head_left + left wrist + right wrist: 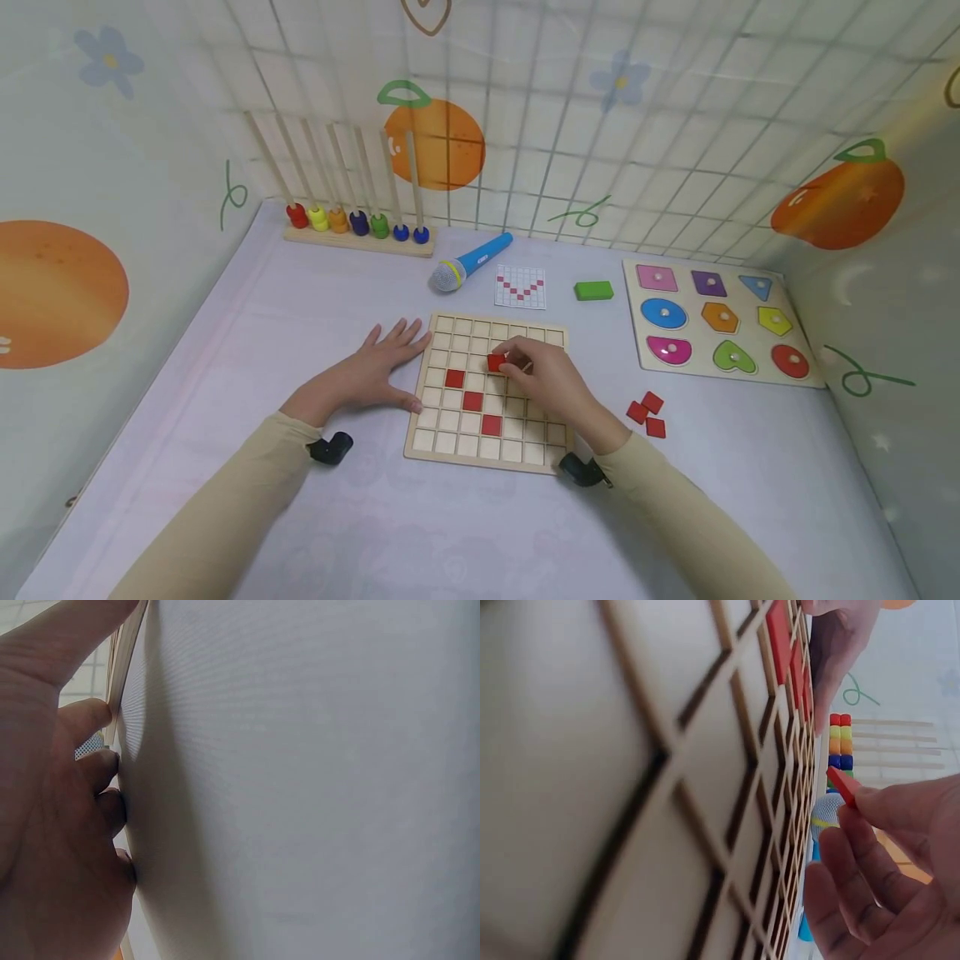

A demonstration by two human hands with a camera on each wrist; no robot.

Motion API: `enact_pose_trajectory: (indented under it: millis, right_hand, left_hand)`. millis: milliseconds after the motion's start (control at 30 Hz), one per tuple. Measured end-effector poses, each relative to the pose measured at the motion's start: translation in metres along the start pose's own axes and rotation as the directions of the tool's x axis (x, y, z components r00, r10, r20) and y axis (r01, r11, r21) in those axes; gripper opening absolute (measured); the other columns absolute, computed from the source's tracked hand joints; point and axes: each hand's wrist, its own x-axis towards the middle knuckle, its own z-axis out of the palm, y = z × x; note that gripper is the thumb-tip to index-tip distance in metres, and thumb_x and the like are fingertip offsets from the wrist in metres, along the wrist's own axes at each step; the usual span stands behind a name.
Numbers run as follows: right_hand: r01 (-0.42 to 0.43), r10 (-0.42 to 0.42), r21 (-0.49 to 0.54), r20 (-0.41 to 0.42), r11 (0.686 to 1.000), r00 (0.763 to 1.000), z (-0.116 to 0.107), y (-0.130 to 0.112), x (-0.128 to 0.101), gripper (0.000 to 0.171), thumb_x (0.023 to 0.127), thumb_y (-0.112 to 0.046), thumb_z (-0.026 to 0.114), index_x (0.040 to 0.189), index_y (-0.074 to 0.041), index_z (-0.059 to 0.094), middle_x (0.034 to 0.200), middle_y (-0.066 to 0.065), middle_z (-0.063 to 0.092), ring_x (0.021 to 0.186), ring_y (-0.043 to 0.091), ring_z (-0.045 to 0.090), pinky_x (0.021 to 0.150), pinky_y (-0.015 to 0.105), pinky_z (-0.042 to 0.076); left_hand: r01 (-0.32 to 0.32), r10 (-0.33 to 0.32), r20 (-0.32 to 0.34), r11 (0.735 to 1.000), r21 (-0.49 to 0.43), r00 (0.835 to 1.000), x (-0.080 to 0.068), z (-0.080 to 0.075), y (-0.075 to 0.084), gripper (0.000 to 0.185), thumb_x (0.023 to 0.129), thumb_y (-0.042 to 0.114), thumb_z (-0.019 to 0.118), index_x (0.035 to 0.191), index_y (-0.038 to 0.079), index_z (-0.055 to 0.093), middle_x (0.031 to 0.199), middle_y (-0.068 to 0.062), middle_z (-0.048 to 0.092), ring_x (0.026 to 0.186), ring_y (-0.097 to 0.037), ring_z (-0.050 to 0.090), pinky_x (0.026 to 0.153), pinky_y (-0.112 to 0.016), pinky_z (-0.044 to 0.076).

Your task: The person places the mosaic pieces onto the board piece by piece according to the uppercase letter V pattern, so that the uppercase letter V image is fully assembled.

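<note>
A wooden grid board [438, 417] lies on the table, with three red square tiles [472, 401] set in its cells in a diagonal line. Over the upper middle of the grid, my right hand [553, 382] pinches another red tile [843, 785] between thumb and fingertips. In the right wrist view that tile is tilted and raised above the cells. My left hand [367, 372] is spread flat at the board's left edge, thumb and fingertips against the frame. Three loose red tiles [656, 427] lie to the right of the board.
Behind the board are a blue toy microphone [486, 255], a card with a red V pattern [521, 287] and a green block [594, 291]. A shape puzzle [701, 350] lies at the right; a bead stacker with upright rods [360, 242] stands at the back left.
</note>
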Motion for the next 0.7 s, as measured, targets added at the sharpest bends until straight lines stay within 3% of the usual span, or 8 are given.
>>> enact_pose_trajectory:
  millis: [700]
  right_hand:
    - [0.080,-0.076,-0.056,0.079,0.995,0.994,0.025,-0.026,0.038,0.019,0.097,-0.020,0.072,0.116,-0.021,0.073,0.091,-0.008,0.071,0.083,0.009,0.063,0.079,0.028,0.055]
  left_hand:
    - [0.004,-0.004,0.003,1.000,0.020,1.000,0.000,0.000,-0.001,0.118,0.075,0.065,0.080,0.164,0.020,0.017,0.171,-0.006,0.001,0.157,-0.029,-0.008,0.124,-0.054,-0.011]
